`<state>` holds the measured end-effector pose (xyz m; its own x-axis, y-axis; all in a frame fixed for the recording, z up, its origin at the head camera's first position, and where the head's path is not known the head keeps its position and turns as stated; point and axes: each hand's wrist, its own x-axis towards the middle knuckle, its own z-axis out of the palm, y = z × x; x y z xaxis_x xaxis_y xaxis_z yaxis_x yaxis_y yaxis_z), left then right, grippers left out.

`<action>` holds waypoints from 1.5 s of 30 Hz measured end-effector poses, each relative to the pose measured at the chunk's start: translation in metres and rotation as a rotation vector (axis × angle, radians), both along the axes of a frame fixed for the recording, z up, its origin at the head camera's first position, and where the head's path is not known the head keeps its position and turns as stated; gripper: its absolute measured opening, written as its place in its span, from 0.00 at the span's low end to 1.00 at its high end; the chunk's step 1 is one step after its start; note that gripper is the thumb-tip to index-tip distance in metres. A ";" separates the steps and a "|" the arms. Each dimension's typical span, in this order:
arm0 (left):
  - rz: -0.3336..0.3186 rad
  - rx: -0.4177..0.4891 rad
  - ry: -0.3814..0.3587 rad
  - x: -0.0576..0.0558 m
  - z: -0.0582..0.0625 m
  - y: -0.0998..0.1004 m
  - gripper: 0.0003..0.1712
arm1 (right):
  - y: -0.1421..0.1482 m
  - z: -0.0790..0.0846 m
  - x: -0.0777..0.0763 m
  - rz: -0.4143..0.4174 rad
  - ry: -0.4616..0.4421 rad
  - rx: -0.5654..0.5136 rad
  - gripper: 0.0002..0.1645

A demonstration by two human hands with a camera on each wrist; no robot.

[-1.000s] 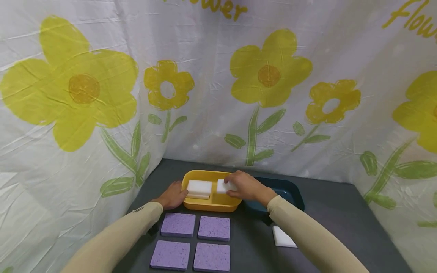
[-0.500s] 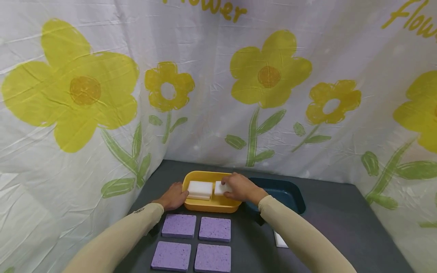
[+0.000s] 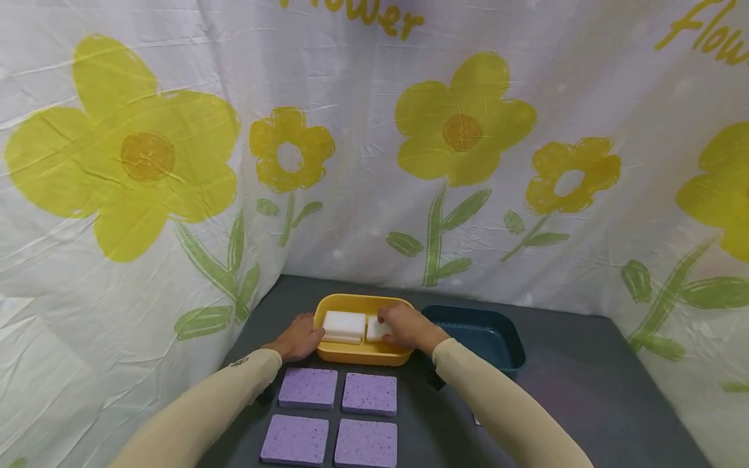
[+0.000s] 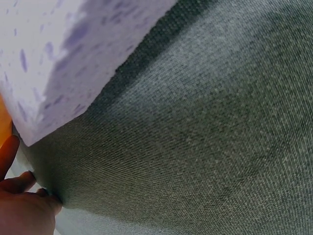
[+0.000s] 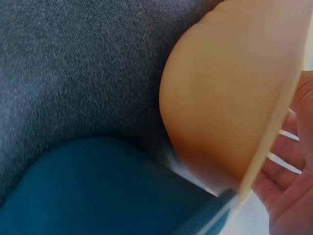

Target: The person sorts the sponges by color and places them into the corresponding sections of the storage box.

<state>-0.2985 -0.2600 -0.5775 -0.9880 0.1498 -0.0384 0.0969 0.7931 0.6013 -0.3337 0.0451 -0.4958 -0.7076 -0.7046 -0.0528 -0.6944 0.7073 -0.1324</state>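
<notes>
In the head view, my left hand (image 3: 297,337) holds the left end of the yellow tray (image 3: 351,357), with the thumb at its rim. Inside the tray, on the left, white sponge blocks (image 3: 344,323) lie stacked. My right hand (image 3: 408,325) reaches into the tray's right half and grips another white sponge (image 3: 376,328), partly covered by the fingers. The right wrist view shows the tray's outer wall (image 5: 215,88) beside that hand, but not the sponge. In the left wrist view only some fingers (image 4: 19,182) appear, near a purple sponge.
Several purple sponges (image 3: 307,388) lie in a grid in front of the yellow tray. A dark blue tray (image 3: 517,348) stands right beside it. A white piece (image 3: 476,420) shows slightly past my right sleeve. A flowered curtain (image 3: 351,247) hangs behind the dark table (image 3: 562,383).
My right hand has moved left and slightly down inside the yellow tray, bringing the white sponge close to the stack. My right sleeve now covers most of the table's white piece. My left hand stays put.
</notes>
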 end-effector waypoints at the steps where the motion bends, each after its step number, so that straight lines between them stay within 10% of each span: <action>1: -0.001 0.002 -0.006 0.003 0.005 0.002 0.28 | -0.001 -0.001 0.001 -0.005 -0.004 0.002 0.19; 10: 0.015 -0.002 -0.034 0.014 0.024 0.010 0.26 | -0.004 -0.011 0.000 -0.029 -0.067 -0.023 0.18; 26: 0.022 -0.014 -0.020 0.014 0.024 0.012 0.26 | 0.002 -0.028 -0.009 -0.012 -0.083 -0.073 0.22; 34: 0.019 -0.019 -0.032 0.012 0.023 0.010 0.27 | 0.005 -0.011 0.001 -0.020 -0.078 -0.076 0.26; 45: -0.004 -0.015 0.049 -0.023 -0.035 -0.011 0.26 | 0.013 0.008 0.008 -0.028 -0.089 -0.059 0.27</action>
